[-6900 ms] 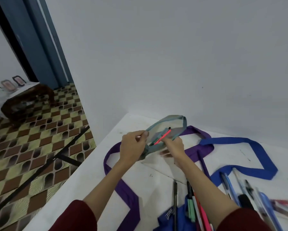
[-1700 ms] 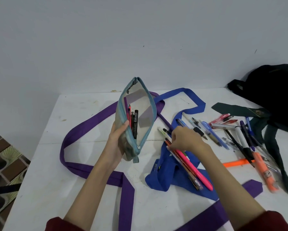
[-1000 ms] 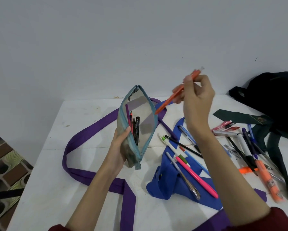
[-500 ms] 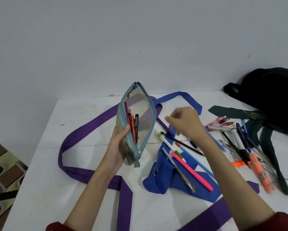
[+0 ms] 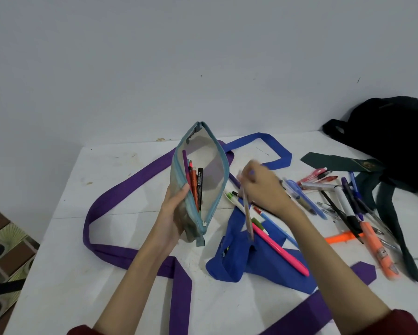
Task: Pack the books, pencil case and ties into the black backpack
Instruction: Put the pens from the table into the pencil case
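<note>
The left hand [image 5: 173, 213] grips the pencil case [image 5: 199, 180] around its side, held upright with the zip wide open and a few pens [image 5: 194, 187] standing inside. The right hand [image 5: 263, 189] is blurry but pinches a thin pen [image 5: 248, 218] that hangs down over the blue tie [image 5: 251, 262]. The purple tie [image 5: 111, 201] loops across the table's [image 5: 58, 274] left side. The black backpack [image 5: 396, 141] sits at the far right corner, and loose pens [image 5: 343, 204] lie scattered in front of it.
</note>
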The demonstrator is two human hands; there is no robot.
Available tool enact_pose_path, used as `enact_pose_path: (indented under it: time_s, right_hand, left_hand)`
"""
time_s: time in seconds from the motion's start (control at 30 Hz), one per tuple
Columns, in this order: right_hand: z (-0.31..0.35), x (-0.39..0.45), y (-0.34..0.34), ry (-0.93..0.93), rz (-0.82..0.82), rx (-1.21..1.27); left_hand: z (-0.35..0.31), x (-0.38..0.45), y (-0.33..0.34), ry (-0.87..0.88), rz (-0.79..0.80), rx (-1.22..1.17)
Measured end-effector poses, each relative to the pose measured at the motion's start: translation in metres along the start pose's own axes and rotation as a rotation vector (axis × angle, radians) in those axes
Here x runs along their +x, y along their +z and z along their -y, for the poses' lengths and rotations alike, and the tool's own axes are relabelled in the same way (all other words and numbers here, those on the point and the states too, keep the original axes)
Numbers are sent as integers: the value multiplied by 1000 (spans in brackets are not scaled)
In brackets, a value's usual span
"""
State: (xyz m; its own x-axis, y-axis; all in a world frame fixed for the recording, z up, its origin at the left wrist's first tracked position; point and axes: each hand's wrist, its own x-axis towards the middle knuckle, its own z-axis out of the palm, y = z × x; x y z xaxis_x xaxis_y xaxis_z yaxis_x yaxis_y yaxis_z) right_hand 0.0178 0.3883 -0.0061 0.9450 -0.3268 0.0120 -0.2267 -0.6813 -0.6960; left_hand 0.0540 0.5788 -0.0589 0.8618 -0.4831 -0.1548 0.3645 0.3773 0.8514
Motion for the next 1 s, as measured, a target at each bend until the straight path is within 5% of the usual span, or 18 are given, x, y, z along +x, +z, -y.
enact_pose_path:
  time_s: [0.13,0.23,0.47,0.7,0.77,0.93,1.0]
  right_hand:
    - [48,-5,-33,-235,-474,436]
    - [75,-9,-34,-362,-539,635]
    - [74,-4,8,-117,56,-27]
    - [50,-6,-17,-147,-290,26]
    - [31,-9,-24,-67,-281,-23]
    - [-13,-25,-12,222,312,-489]
    - [-21,-30,-2,216,384,-628]
  left_hand:
    - [0,0,0,17,2,12]
    - [2,1,-1,19,8,43]
    - [4,0,2,31,20,54]
    - [3,-1,4,16,-2,23]
    - [2,0,4,15,-1,20]
    - [4,1,3,-9,1,-28]
    - [4,2,2,-22,0,-48]
